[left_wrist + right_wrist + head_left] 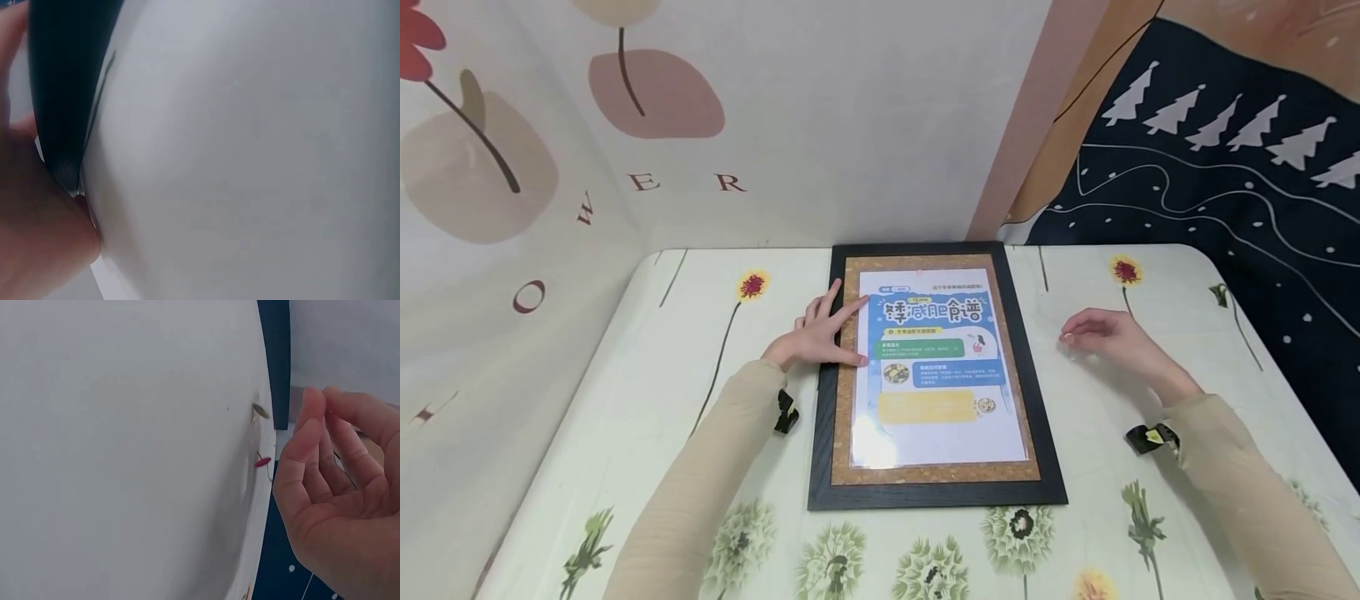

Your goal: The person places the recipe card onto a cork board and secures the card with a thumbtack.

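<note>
A black-framed cork board lies upright to me on the table, bearing a laminated printed sheet in blue, green and yellow. My left hand spreads over the frame's left side, with thumb and forefinger on the sheet's left edge. In the left wrist view it overlaps the black frame. Right of the board, my right hand pinches what looks like a small thumbtack, mostly hidden by the fingertips. Beside that hand, in the right wrist view, are a gold thumbtack and a pink thumbtack on the table.
A flower-print cloth covers the table. Behind it stands a pale wall hanging, with a dark hanging showing white trees at the right. Black straps sit at both wrists.
</note>
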{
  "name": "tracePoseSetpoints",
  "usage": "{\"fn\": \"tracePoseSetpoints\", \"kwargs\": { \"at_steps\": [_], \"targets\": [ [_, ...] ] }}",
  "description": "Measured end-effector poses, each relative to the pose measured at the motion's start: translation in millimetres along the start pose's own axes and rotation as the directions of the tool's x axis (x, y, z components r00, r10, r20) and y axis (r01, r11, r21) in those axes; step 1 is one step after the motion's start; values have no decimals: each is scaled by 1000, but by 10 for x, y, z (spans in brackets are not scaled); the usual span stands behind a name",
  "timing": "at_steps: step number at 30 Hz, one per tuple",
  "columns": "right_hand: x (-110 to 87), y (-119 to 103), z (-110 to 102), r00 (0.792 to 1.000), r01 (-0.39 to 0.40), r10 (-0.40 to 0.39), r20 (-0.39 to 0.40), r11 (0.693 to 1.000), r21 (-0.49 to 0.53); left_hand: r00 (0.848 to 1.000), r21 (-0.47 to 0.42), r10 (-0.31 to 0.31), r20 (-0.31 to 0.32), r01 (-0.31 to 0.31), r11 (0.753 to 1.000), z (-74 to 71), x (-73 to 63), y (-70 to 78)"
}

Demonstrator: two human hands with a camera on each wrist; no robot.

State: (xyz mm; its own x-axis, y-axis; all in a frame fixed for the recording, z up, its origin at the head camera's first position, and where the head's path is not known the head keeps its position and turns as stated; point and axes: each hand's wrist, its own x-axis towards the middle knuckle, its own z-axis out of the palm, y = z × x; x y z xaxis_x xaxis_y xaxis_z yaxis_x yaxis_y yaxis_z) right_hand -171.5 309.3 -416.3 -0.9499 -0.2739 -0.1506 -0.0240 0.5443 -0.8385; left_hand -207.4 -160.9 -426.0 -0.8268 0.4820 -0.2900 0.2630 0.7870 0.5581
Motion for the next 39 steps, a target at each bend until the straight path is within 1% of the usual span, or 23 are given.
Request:
{"fn": "tracePoseSetpoints", "kwargs": {
  "at_steps": [5, 10, 14, 17, 23, 27, 32, 39],
  "targets": [
    [3, 0, 57, 999, 38, -38, -18, 999, 4, 1000, -13, -4, 25, 4, 1000, -17, -11, 6],
    [6, -40, 91, 999, 36, -36, -35, 999, 17, 999, -23, -9, 37, 10, 1000, -30, -13, 10],
    [18, -80, 103, 999, 39, -39, -35, 999, 7, 999, -32, -9, 42, 10, 999, -32, -11, 4],
    [37, -104, 113, 999, 22, -22, -33, 1000, -6, 999, -36, -19, 49, 21, 999, -40, -14, 12],
    [105, -150, 147, 997, -70, 69, -17, 997, -37, 998, -48, -31, 50, 34, 998, -51, -15, 25],
    [169, -201, 171, 998, -69, 69, 3, 997, -46, 999, -49, -25, 44, 27, 998, -46, -11, 11],
    [236, -299, 205, 999, -38, 38, 6, 999, -1, 999, -37, -16, 37, 17, 999, -38, -14, 3],
    [345, -419, 284, 999, 24, -21, -25, 993, 112, 999, 8, -2, 42, 2, 1000, -34, -33, 24]
  ]
}}
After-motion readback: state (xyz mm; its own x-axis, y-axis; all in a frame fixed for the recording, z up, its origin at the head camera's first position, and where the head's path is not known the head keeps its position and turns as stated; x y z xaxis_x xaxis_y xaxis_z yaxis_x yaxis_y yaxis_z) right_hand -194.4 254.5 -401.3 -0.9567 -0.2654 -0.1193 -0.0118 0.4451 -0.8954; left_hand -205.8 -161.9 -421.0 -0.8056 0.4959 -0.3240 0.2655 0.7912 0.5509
